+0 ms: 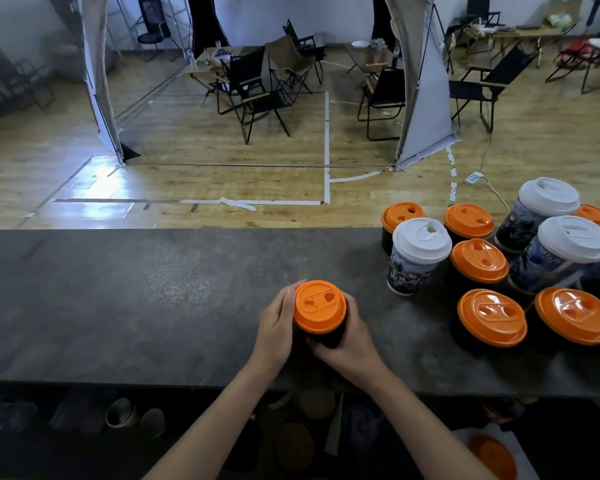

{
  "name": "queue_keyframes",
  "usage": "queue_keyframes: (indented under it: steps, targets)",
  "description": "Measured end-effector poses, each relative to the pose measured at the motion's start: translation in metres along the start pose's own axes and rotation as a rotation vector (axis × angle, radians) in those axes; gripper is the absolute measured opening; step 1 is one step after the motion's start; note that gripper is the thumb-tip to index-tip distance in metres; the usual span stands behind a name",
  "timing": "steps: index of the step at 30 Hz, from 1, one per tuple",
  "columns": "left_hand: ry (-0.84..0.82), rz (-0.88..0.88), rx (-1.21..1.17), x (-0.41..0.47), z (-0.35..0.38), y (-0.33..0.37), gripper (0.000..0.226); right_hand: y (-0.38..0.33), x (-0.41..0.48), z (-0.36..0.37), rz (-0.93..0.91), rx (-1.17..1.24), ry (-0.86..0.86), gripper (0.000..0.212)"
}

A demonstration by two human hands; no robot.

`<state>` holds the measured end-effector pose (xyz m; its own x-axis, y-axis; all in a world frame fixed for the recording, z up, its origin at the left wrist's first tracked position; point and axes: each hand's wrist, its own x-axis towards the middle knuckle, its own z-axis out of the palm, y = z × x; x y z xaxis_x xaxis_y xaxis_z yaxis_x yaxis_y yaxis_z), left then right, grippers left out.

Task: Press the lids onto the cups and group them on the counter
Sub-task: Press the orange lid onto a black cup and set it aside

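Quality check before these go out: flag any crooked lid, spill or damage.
Nothing stands out: no spill on the counter, lids on the grouped cups look seated, and the orange lid on the cup held by left hand and right hand sits level.

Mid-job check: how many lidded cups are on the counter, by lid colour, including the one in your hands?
Orange-lidded cups: 7, counting the held cup gripped by the left hand and right hand
White-lidded cups: 3
Total: 10
Orange slivers cut off at the right edge are left out.
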<state>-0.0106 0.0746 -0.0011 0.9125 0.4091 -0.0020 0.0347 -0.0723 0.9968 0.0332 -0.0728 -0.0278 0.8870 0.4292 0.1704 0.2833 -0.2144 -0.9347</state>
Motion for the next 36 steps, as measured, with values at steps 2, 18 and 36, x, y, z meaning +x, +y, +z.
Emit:
queue_keyframes:
  steps: [2, 18, 36]
  targets:
    - [0.028, 0.008, 0.034, -0.005, 0.002, -0.003, 0.033, 0.0, 0.0, 0.003, -0.003, 0.011, 0.007, 0.095]
    - [-0.005, -0.051, -0.09, 0.004, 0.005, 0.002, 0.037, 0.005, 0.0, 0.004, -0.001, -0.037, 0.032, 0.079]
    - [0.144, -0.053, -0.014, -0.003, 0.009, -0.009, 0.036, -0.001, -0.001, 0.005, -0.006, -0.014, 0.005, 0.094]
